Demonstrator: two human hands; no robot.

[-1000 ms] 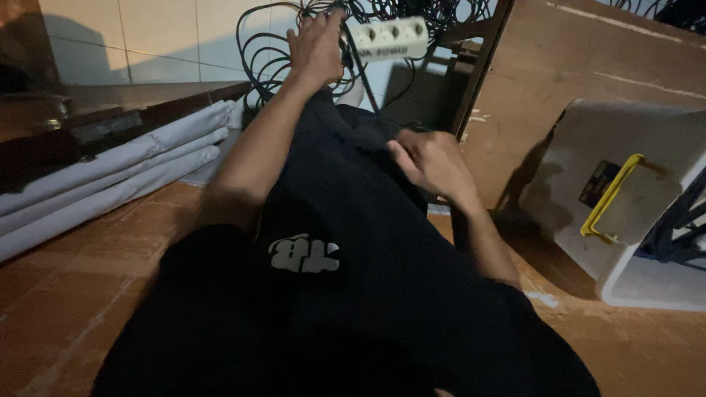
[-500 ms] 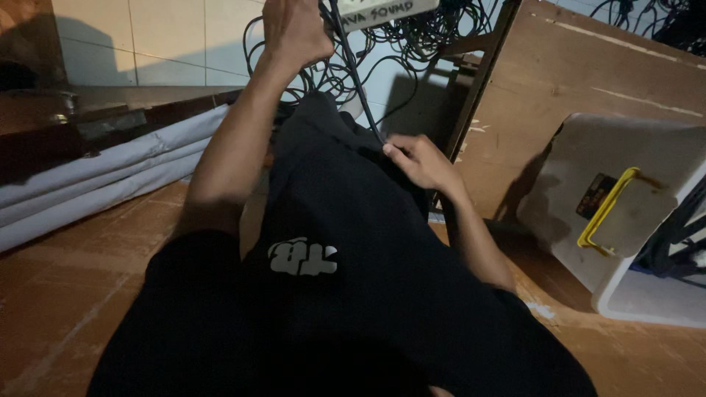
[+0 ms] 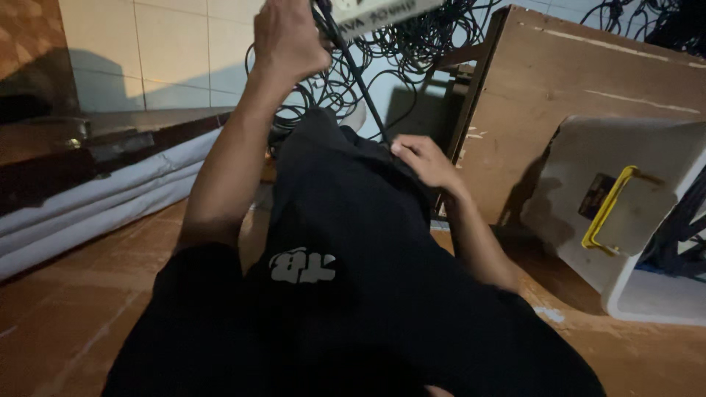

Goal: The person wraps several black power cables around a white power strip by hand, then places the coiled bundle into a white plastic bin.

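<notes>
Left hand (image 3: 288, 40) is raised at the top of the view, fingers curled tight around the end of a white power strip (image 3: 375, 13) and the black cable (image 3: 358, 77) that drops from it. The strip is up at the top edge, tilted and partly cut off by the frame. The cable runs down and right from the fist toward the right hand.

Right hand (image 3: 424, 160) is lower, centre-right, resting on black fabric (image 3: 346, 242) over the person's leg. Fingers are loosely bent and a little apart, nothing pinched. The cable ends just beside its fingertips; can't tell whether they touch.

The fabric covers most of the lower centre and has a small white print (image 3: 301, 267).

Behind the left hand: a tangle of black wires (image 3: 434, 37) against a tiled wall (image 3: 147, 51).

Right side: a brown wooden board (image 3: 588, 81) standing on edge, with a white bin (image 3: 632, 213) lying tipped against it. The bin has a yellow handle (image 3: 607, 213).

Left side: long pale rolled sheets (image 3: 95, 206) lying on the brown floor (image 3: 66, 323), under a dark ledge.
</notes>
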